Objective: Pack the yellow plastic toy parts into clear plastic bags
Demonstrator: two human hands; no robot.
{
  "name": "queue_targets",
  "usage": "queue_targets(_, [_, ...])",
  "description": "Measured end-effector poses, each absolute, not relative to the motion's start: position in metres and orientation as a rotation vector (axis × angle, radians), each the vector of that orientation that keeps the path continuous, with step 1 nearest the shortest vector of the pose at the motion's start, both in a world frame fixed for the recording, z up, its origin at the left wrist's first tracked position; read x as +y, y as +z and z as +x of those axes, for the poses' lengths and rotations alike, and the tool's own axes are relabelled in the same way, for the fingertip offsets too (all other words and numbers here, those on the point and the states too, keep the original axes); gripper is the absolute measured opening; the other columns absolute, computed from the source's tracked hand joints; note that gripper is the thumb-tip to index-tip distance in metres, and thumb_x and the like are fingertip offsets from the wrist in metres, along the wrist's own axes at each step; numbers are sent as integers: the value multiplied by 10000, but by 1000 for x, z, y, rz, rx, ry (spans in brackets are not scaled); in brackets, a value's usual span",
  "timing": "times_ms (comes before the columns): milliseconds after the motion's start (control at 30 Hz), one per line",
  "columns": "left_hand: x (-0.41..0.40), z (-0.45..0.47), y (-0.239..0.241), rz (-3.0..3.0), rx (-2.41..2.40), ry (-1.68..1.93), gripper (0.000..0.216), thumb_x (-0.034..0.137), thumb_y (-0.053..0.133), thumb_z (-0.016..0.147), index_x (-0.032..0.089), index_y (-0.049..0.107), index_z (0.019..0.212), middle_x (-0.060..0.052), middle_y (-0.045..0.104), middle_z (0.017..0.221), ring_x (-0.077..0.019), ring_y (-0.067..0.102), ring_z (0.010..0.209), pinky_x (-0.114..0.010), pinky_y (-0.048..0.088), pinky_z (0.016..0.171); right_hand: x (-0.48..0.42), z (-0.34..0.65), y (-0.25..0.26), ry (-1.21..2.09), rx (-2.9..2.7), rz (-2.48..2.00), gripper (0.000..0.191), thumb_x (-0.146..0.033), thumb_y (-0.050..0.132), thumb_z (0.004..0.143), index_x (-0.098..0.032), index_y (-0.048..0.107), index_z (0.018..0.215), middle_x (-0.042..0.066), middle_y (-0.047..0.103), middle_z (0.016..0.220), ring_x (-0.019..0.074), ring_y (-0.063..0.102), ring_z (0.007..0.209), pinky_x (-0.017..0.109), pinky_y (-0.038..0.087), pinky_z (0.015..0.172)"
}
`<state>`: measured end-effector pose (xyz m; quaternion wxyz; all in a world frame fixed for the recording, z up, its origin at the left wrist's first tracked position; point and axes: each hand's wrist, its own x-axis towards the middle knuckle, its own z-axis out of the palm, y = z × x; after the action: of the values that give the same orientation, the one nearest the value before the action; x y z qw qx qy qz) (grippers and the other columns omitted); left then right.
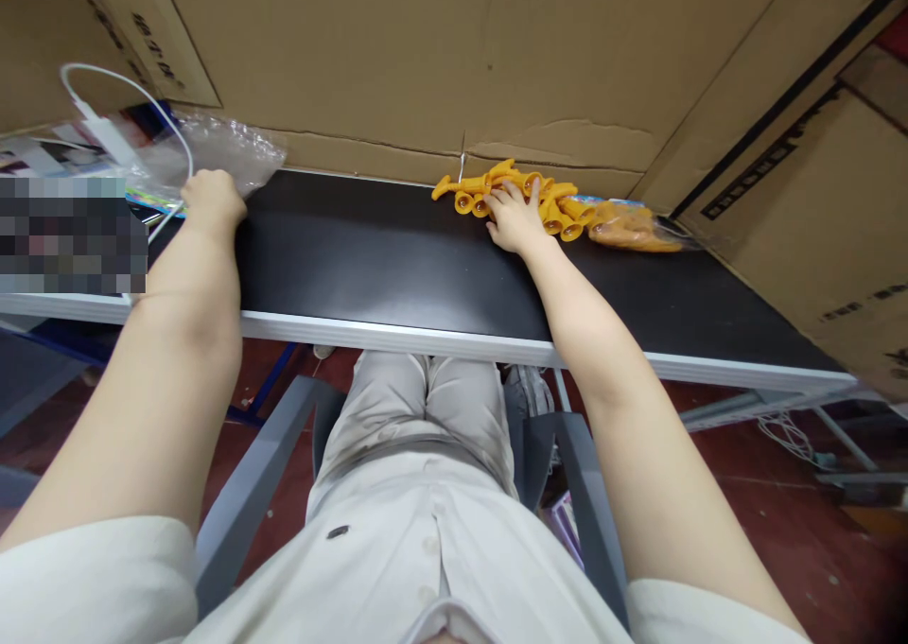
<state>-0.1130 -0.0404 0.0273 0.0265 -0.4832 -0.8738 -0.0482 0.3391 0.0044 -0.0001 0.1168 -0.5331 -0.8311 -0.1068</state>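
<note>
At the left of the table, my left hand [214, 195] is closed with its fingers curled under. It lies beside a clear plastic bag [231, 147] and a white cable [185, 143]; whatever it grips, if anything, is hidden. My right hand [516, 218] rests palm down on a heap of orange plastic horn-shaped pieces [571, 230] with flared round ends. Its fingers are spread over them, touching but not wrapped round any. To the right of this heap lies a clear bag with more orange pieces [631, 226] inside.
Tall cardboard [426, 58] walls the back and right of the black tabletop [369, 256], which has a silver front edge [397, 335]. A white plug-like block [113, 143] sits at far left, near a blurred-out patch. Grey chair armrests [259, 483] flank my legs.
</note>
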Motion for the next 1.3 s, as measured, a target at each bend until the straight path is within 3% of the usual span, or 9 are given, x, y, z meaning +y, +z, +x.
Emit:
queue_targets(267, [-43, -108, 33, -1513, -2658, -187, 607, 168, 405, 1039, -62, 573, 1575, -319, 565, 1636, -404, 555, 1538, -479, 465, 1255, 6, 340, -1, -349, -2440, -1570, 692, -175, 519, 993, -124, 518, 1683, 227, 506, 1735, 444, 298, 1716, 874, 20, 1339])
queue_targets(467, [-39, -91, 42, -1577, -2492, -254, 553, 156, 386, 1057, -65, 617, 1509, -340, 642, 1529, -436, 597, 1508, -532, 492, 1226, 3, 338, 1, -344, -2440, -1592, 682, -164, 505, 991, -100, 526, 1670, 225, 491, 1747, 429, 284, 1725, 853, 27, 1351])
queue_targets(700, [-35, -45, 59, -1744, -2242, -444, 525, 181, 341, 1091, -32, 612, 1487, -310, 665, 1524, -380, 629, 1446, -516, 477, 1200, 6, 340, -1, -355, -2437, -1559, 696, -177, 534, 980, -134, 534, 1674, 226, 526, 1720, 455, 304, 1711, 887, 36, 1329])
queue_targets(833, [-27, -20, 51, -1996, -1910, -366, 523, 215, 308, 1113, -7, 659, 1430, -292, 709, 1472, -351, 675, 1354, -495, 482, 1166, 11, 342, -5, -362, -2436, -1534, 713, -192, 542, 980, -153, 515, 1691, 218, 537, 1713, 460, 315, 1704, 898, 27, 1319])
queue_targets(967, [-5, -9, 22, -2273, -1475, -218, 423, 197, 415, 1045, 91, 767, 1256, -216, 809, 1191, -337, 743, 1190, -504, 499, 1110, 11, 342, -5, -360, -2434, -1543, 698, -194, 539, 985, -150, 525, 1681, 220, 531, 1717, 461, 313, 1704, 895, 28, 1321])
queue_targets(1067, [16, -13, 0, -2396, -1183, -355, 349, 195, 473, 985, 196, 812, 1068, -139, 795, 942, -338, 757, 1068, -518, 528, 1032, 9, 341, -3, -357, -2434, -1560, 662, -207, 539, 1002, -152, 546, 1661, 220, 518, 1727, 460, 299, 1711, 895, 33, 1321])
queue_targets(1167, [28, -24, -12, -2440, -1140, -422, 334, 200, 495, 947, 202, 822, 1013, -153, 784, 917, -357, 751, 1054, -536, 530, 1022, 8, 340, -2, -350, -2439, -1568, 651, -217, 543, 1018, -162, 540, 1667, 221, 511, 1733, 464, 293, 1714, 892, 31, 1320])
queue_targets(1300, [25, -39, -13, -2456, -1268, -456, 383, 179, 553, 862, 206, 841, 1114, -173, 800, 996, -392, 730, 1124, -572, 513, 1060, 8, 340, -2, -347, -2438, -1571, 672, -186, 523, 1015, -144, 515, 1686, 227, 503, 1739, 456, 285, 1720, 879, 29, 1328])
